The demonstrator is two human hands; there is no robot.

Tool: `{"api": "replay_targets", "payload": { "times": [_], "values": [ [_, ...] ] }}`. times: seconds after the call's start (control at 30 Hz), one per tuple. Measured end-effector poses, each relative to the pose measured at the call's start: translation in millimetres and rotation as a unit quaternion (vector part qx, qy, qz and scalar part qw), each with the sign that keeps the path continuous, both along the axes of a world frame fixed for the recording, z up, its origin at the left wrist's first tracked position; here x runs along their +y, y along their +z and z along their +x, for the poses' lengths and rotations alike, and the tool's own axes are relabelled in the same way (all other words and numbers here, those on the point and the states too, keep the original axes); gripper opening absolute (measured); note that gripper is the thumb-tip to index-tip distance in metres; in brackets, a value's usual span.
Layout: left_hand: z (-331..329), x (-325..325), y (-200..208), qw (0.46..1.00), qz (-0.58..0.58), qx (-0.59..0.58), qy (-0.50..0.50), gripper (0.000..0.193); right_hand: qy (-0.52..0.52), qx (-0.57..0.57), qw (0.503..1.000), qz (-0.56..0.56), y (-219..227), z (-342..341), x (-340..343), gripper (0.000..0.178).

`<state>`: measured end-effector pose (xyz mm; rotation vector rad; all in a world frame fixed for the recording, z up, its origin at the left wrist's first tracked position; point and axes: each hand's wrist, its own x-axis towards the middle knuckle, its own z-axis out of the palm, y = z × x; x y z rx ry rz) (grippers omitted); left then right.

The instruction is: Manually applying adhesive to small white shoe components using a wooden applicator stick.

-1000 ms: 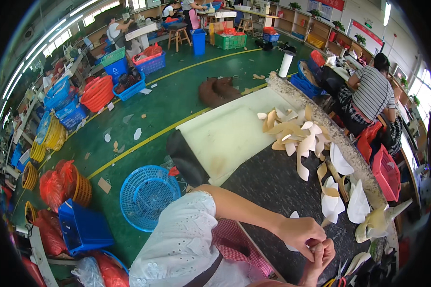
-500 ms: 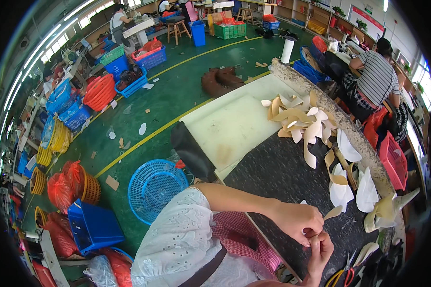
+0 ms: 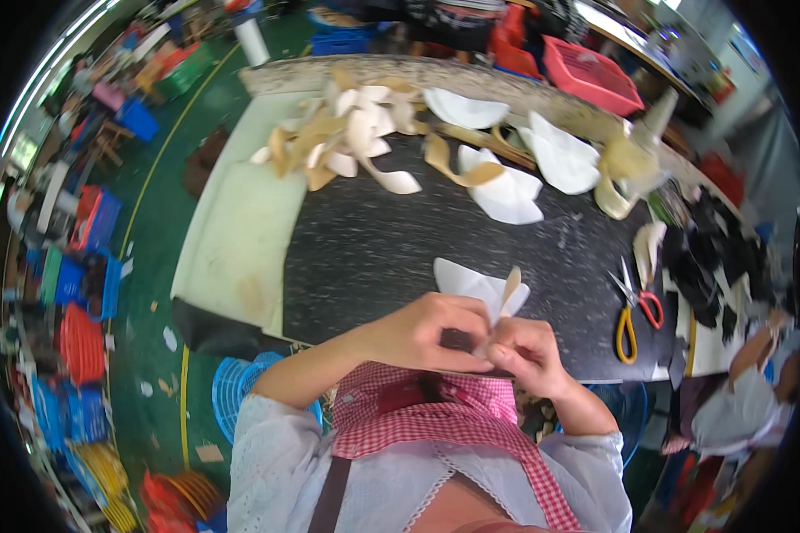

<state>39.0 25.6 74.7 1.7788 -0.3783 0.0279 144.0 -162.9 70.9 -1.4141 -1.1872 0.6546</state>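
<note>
My left hand (image 3: 436, 333) and my right hand (image 3: 529, 355) meet at the front edge of a black mat (image 3: 373, 231), fingers of both closed in a pinch. A thin curved beige strip (image 3: 511, 286) rises from between them. Just beyond the fingers is a flat white piece (image 3: 460, 279), partly covered; whether it is held I cannot tell. To the right lie scissors (image 3: 632, 302) with one yellow and one red handle. Farther back are several white curved pieces (image 3: 564, 153), a pile of curled beige and white strips (image 3: 356, 124), and a translucent yellowish spouted container (image 3: 627, 169).
A pale green sheet (image 3: 240, 204) covers the table's left part. Along the back runs a speckled ledge (image 3: 400, 67), with a pink crate (image 3: 591, 75) behind it. Black scraps (image 3: 702, 240) lie at right, near another person's arm (image 3: 756, 346). A blue basket (image 3: 227, 395) stands below left.
The view has swung, so the table now sits squarely ahead and both forearms show. My hands stay together in a pinch, and a white piece now shows beyond them.
</note>
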Motion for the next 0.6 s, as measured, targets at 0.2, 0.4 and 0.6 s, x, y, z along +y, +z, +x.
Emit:
{"api": "replay_targets", "payload": {
  "times": [0.2,0.4,0.6],
  "values": [
    [0,-27,-72,0.647,-0.756,0.091,0.043,0.026,-0.025,0.316,0.943,0.105,-34,2,-10,0.007],
    [-14,-15,-30,0.730,-0.664,-0.083,-0.140,0.023,-0.042,0.644,0.758,0.094,-44,15,-20,0.024],
    [-21,8,-21,0.868,-0.481,-0.089,0.081,0.025,0.054,-0.018,0.992,-0.110,-6,8,-55,0.042]
  ]
}}
